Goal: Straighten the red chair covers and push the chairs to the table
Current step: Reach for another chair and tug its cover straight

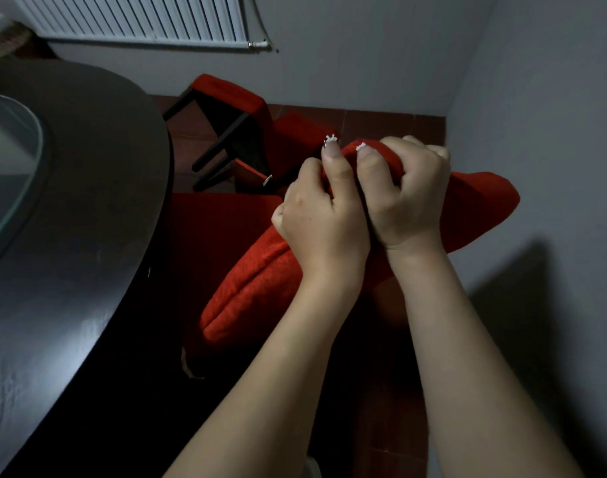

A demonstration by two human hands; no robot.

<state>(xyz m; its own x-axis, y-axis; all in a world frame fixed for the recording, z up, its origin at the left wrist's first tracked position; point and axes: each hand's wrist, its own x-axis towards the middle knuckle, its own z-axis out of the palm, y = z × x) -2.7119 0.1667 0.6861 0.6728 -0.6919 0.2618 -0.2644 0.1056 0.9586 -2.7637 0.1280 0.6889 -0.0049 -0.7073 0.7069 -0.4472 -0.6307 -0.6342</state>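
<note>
**Desk:** Where are the hands right now?

**Operator:** I see both on the red chair cover [250, 291], at the top of the chair back. The left hand [324, 215] and right hand [407, 201] sit side by side, touching. Their fingers are curled over the top edge and both thumbs are pressed into the fabric facing me. The cloth bunches up between them.

**Desk:** And the chair itself?

**Operator:** It stands just beside the curved right edge of the dark table [88, 208]. Its backrest runs slantwise across my view, from the table's edge toward the grey wall [536, 98] on the right. Its red seat [222, 215] meets the table's rim. I cannot tell whether it goes under.

**Desk:** Anything else around?

**Operator:** A second chair [233, 93], also in red, is farther off near the far wall. It is tilted with its dark legs [214, 148] showing. I cannot tell whether it is lying or leaning. A glass turntable [15, 188] rests on the table toward its left side. A white radiator [133, 19] hangs on the far wall, and there is reddish tile floor [381, 122] below it.
</note>
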